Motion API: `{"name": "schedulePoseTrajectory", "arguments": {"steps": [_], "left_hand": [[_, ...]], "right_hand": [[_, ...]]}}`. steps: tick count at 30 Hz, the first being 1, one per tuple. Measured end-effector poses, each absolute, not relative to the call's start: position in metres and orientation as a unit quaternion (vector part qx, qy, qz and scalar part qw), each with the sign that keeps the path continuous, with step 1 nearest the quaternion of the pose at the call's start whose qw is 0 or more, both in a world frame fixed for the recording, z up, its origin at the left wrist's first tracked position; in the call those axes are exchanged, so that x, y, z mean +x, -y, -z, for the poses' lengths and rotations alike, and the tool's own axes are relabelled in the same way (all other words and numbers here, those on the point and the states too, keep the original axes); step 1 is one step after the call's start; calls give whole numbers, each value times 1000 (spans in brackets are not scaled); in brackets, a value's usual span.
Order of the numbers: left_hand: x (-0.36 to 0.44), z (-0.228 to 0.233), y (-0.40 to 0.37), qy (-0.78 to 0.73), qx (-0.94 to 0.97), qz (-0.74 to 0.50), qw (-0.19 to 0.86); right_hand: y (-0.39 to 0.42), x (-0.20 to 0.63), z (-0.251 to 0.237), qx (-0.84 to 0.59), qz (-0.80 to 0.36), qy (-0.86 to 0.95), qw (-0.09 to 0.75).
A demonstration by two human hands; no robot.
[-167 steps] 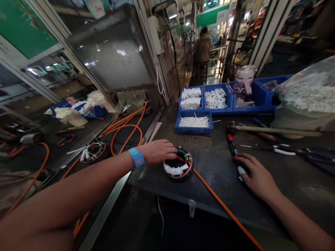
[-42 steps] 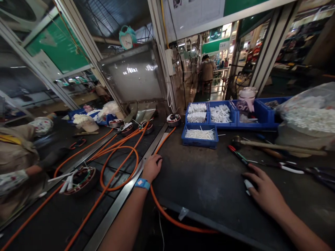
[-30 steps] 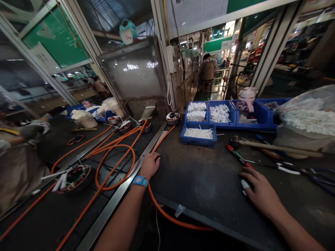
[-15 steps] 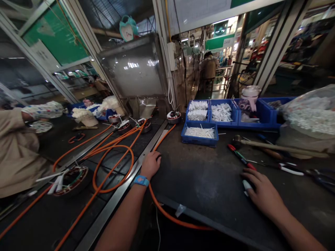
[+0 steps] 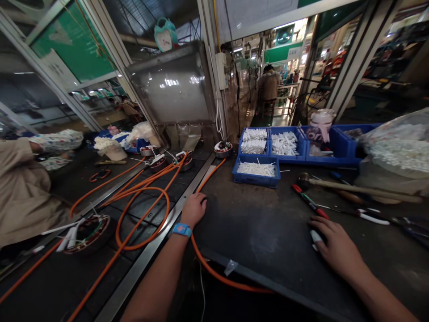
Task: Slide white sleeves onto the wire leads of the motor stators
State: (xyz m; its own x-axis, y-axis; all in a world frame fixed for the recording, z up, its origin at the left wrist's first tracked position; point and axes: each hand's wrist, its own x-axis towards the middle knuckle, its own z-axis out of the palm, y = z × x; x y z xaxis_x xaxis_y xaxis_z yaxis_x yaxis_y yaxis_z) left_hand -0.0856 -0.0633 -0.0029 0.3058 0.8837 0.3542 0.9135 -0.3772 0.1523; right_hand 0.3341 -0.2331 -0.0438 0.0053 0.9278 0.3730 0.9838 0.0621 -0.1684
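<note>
At frame centre, the left hand curls closed on the orange cable. At lower right, the right hand lies flat over a white piece. 1 stator waits at lower left, nothing yet being worked.

Dim light is lying over the dark, scuffed metal workbench, while the brightest light is pouring in from the lit hall with the green signboard far behind, blowing out the lamps there. White glare is smearing across the slanted grey sheet-metal hood, and the wide lens is bending the white window frames and pillars outward at the edges. The beige sleeve at the left border is looking soft and stretched, and the bench front below is sinking into near-black shadow.
</note>
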Motion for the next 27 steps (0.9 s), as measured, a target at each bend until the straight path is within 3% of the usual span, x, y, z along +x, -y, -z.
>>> {"name": "schedulePoseTrajectory", "arguments": {"steps": [27], "left_hand": [[-86, 5, 63, 555, -808, 191, 47]], "right_hand": [[233, 336, 47, -677, 68, 704, 203]]}}
